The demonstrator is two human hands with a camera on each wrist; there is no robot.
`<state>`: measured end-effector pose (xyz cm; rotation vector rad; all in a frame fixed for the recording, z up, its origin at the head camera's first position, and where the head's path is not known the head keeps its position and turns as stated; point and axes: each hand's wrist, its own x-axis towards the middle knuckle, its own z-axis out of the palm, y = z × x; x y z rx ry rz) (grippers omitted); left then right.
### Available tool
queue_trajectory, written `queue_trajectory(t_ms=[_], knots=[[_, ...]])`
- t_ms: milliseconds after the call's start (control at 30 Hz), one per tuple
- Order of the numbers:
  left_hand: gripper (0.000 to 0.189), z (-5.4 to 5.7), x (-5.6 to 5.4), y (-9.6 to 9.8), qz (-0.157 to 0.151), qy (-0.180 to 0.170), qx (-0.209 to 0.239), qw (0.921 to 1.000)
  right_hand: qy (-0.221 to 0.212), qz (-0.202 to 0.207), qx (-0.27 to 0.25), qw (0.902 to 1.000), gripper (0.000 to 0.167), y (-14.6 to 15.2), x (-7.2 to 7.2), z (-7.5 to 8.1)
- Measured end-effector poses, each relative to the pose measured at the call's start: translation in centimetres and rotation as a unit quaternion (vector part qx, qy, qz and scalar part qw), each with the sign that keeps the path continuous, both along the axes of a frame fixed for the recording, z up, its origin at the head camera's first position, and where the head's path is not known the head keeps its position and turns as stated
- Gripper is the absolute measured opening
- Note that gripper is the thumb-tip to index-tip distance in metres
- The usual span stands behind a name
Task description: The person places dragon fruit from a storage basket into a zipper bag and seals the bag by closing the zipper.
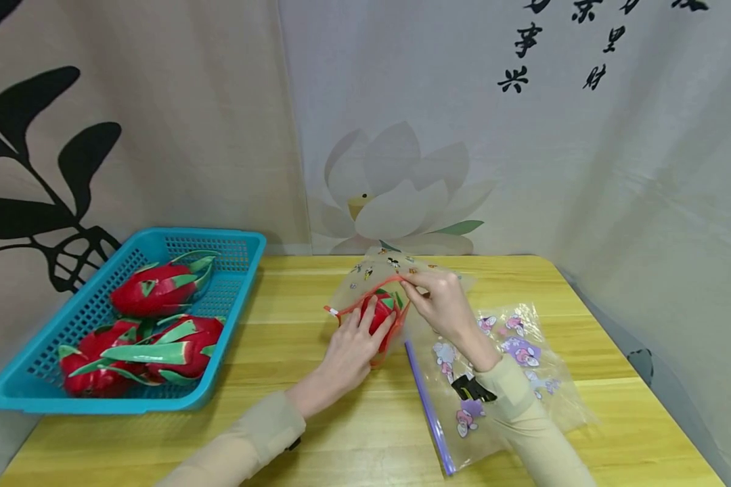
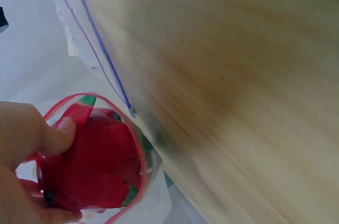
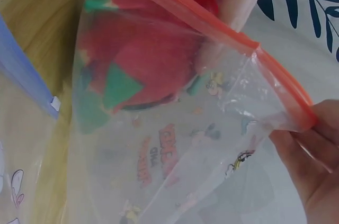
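Note:
A red toy dragon fruit [image 1: 380,312] with green leaf tips is partly inside a clear zip bag [image 1: 355,279] with an orange-red zip edge. My left hand [image 1: 348,346] grips the fruit at the bag's mouth, thumb and fingers around its red skin in the left wrist view. With my right hand [image 1: 441,304] I pinch the orange zip edge [image 3: 280,89] and hold that side up. Through the printed plastic, the right wrist view shows the fruit's lower part. The bag's mouth is spread around the fruit.
A blue perforated basket [image 1: 234,297] with several more dragon fruits [image 1: 152,291] stands on the table's left. Under my right forearm lies another clear bag [image 1: 512,419] with purple prints and a violet zip edge. A printed curtain [image 1: 402,101] hangs behind the wooden table [image 1: 329,439].

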<state>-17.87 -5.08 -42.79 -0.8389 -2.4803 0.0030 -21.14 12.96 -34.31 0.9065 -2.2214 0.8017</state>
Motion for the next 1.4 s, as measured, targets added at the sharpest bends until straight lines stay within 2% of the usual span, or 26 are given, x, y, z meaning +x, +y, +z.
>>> queue_trajectory(t_ms=[200, 333, 533, 733, 833, 1167, 1267, 1400], knots=[[0.079, -0.1, -0.6, 0.1, 0.011, 0.045, -0.019, 0.9987, 0.003, -0.002, 0.002, 1.0, 0.014, 0.0, -0.1, 0.3], [0.081, -0.1, -0.7, 0.1, 0.024, 0.055, -0.033, 0.9977, 0.01, -0.01, 0.011, 0.9998, 0.014, 0.0, -0.2, 0.4], [0.075, 0.2, -0.3, 0.2, 0.068, 0.04, -0.031, 0.9964, 0.023, -0.036, 0.05, 0.9978, 0.014, -0.1, 0.1, 0.4], [0.063, 0.8, -0.3, 0.1, 0.105, 0.009, -0.006, 0.9944, 0.028, -0.061, 0.069, 0.9953, 0.016, -0.3, 0.4, -0.2], [0.061, 1.0, -0.3, 0.1, 0.119, 0.007, 0.0, 0.9929, 0.033, -0.069, 0.073, 0.9944, 0.014, -0.3, 0.5, -0.4], [0.058, 1.2, 0.1, 0.4, 0.121, 0.045, -0.006, 0.9916, 0.031, -0.068, 0.035, 0.9966, 0.01, -0.7, -1.0, 0.4], [0.06, 1.1, 0.0, 0.5, 0.123, 0.043, -0.005, 0.9914, 0.02, -0.062, 0.031, 0.9974, 0.011, -0.8, -1.5, 0.5], [0.077, 1.1, 0.0, 0.5, 0.13, 0.025, -0.02, 0.991, 0.021, -0.056, 0.026, 0.9979, 0.009, -0.8, -1.9, 0.7]])
